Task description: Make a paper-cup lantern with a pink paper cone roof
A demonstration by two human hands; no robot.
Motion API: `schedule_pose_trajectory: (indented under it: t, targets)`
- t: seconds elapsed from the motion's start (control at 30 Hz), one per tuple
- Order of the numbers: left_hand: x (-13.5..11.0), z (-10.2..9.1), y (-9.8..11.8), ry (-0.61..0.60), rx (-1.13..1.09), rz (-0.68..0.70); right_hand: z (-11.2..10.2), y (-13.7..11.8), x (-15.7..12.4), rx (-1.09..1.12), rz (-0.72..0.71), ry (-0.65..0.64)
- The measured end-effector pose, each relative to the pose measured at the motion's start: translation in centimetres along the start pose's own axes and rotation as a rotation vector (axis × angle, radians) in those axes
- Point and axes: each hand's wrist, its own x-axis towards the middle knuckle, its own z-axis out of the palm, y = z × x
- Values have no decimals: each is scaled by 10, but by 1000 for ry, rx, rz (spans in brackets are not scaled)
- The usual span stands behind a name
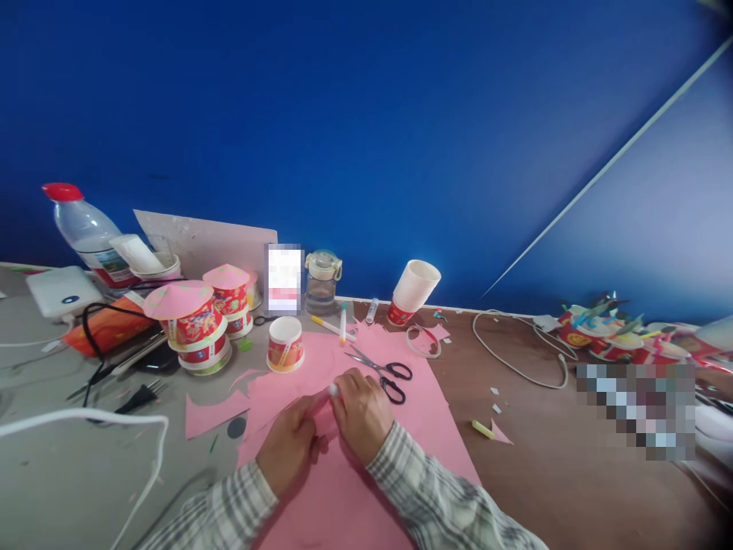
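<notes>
My left hand [293, 443] and my right hand [362, 411] meet above a large sheet of pink paper [424, 451]. Fingers and thumbs on both are closed on a small piece of pink paper [325, 418], mostly hidden by them. A small white spot shows at my right thumb tip; I cannot tell what it is. Just beyond my right hand lie scissors [385, 373] with black handles, blades apart. A red and white paper cup [285, 345] stands upside down on the sheet's far left corner.
Decorated cups with pink cone tops [198, 325] stand at left near a red-capped bottle [92, 229]. Behind are a lit screen [284, 279], a water jar [322, 283], markers [343, 322] and tilted stacked cups [415, 290]. Paper scraps [214, 412] and cables [515, 370] lie around.
</notes>
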Motion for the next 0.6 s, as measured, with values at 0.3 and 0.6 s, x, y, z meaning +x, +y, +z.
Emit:
schedule_pose_trajectory:
  t: [0.3,0.6]
  targets:
    - [4,0,6,11,-149,-111,-25,-6,5,103,-77,-19]
    - [4,-3,0,-61,-78,20,-6,-22,2,21,-252,-24]
